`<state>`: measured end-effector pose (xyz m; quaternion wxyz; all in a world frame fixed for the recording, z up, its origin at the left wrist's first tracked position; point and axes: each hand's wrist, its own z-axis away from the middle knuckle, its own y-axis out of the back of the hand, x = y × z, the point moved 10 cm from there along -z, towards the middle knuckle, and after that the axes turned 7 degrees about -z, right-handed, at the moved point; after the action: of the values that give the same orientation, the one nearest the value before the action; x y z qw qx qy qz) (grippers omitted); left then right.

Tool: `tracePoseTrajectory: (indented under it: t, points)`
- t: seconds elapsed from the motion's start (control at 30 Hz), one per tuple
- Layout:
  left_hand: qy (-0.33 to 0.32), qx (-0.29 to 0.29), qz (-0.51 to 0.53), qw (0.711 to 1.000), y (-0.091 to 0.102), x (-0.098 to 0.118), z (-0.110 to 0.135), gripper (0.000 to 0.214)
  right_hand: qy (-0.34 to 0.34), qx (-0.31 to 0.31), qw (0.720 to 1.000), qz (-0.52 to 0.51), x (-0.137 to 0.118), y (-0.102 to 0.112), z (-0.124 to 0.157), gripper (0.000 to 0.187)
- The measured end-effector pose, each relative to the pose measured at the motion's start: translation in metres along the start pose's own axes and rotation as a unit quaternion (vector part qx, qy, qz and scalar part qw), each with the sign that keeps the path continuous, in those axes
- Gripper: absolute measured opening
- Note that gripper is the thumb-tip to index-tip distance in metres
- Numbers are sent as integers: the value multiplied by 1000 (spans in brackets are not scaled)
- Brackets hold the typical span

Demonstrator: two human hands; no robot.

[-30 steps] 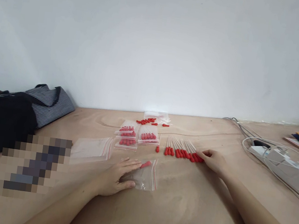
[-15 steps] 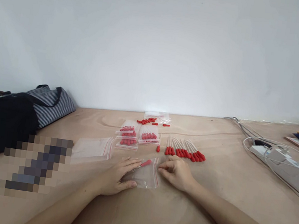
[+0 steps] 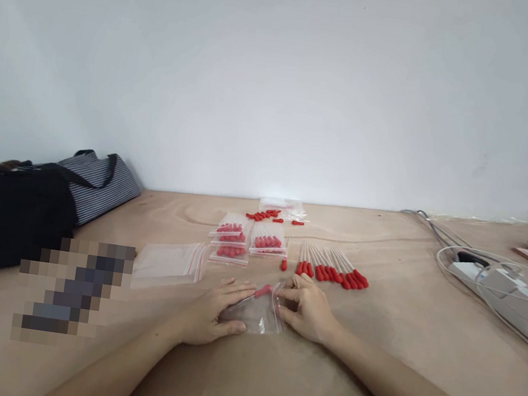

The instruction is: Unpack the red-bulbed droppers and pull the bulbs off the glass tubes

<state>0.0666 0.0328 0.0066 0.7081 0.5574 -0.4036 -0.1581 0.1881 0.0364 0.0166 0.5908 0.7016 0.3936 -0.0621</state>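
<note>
A clear zip-lock bag lies flat on the table in front of me, with a red-bulbed dropper in it. My left hand rests on the bag's left part, fingers stretched out and thumb apart. The bag's right end, with its red seal line, is between the thumb and fingers of my right hand. Just beyond that hand, several red-bulbed droppers lie in a row, bulbs toward me. One single dropper lies left of the row.
Filled bags are stacked beyond my hands, another filled bag beside them. Flat zip-lock bags lie to the left. Loose red bulbs sit near the wall. A black bag stands left; a power strip with cables lies right.
My right hand has moved slightly left onto the bag's sealing end, and its fingers have closed there. That end is now lifted a little. My left hand stays on the bag.
</note>
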Motion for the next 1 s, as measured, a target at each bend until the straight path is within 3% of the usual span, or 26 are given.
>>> tracePoseTrajectory:
  t: [0.1,0.23,0.47,0.57,0.73,0.9,1.0]
  points:
    - [-18,-4,6,1000,1,5,-1,56,21,-18,999,30,-5,-5,-2,26]
    - [-24,-10,11,1000,1,5,-1,56,0,-26,997,69,-3,-9,-6,21]
    - [-37,-8,8,999,0,7,0,52,-48,10,998,-32,8,-2,-10,18]
    - [-38,-4,4,999,0,7,0,53,-38,16,999,-28,6,-2,-10,22]
    - [-34,-11,-2,999,-1,5,0,53,-33,37,999,-23,5,2,-4,5]
    - [-46,-16,-5,999,-1,7,-1,53,-21,29,999,-10,2,3,0,17]
    - [-46,-24,-17,998,-3,7,-1,51,-23,15,1000,-1,0,-2,-2,13]
